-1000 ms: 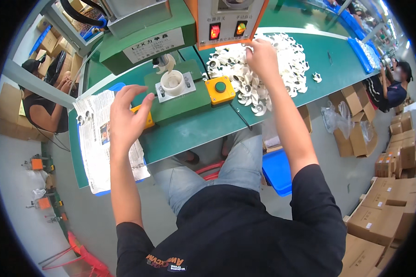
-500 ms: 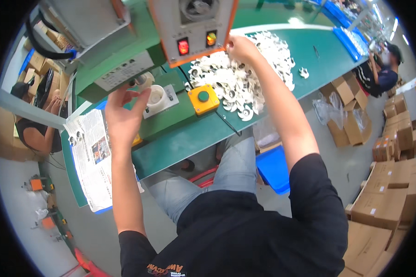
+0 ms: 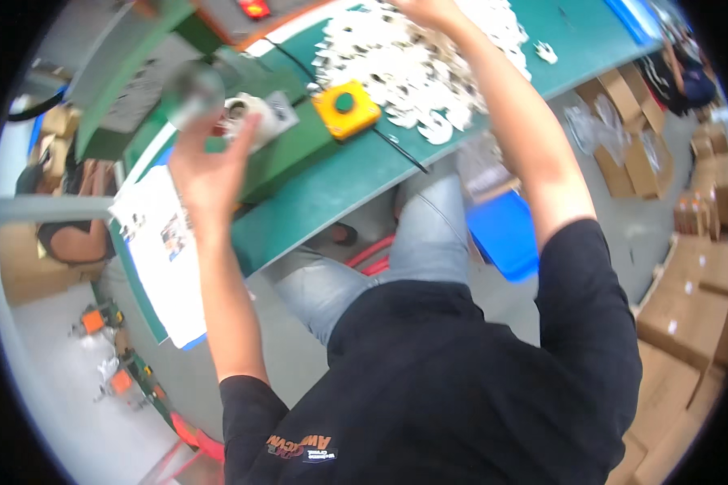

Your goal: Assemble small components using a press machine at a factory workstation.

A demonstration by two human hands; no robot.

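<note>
Left hand (image 3: 210,166): raised above the green worktop (image 3: 332,194), palm toward the camera, fingers spread wide and loosely curled. It holds nothing. Its fingertips lie just beside a white ring part (image 3: 243,109) seated in the grey fixture (image 3: 271,113) on the green machine base; contact cannot be confirmed. A blurred grey knob (image 3: 193,89) sits just above the fingers.

Right hand (image 3: 429,10): at the top edge of the view, largely cut off. It rests on the pile of white parts (image 3: 404,61) spread over the far side of the worktop. How far it is open cannot be told, nor whether it grips a part.

Yellow button box (image 3: 346,109): on the worktop between the fixture and the pile, with a black cable running toward the near edge.

A printed sheet (image 3: 166,259) hangs over the worktop's left end, below the left forearm
</note>
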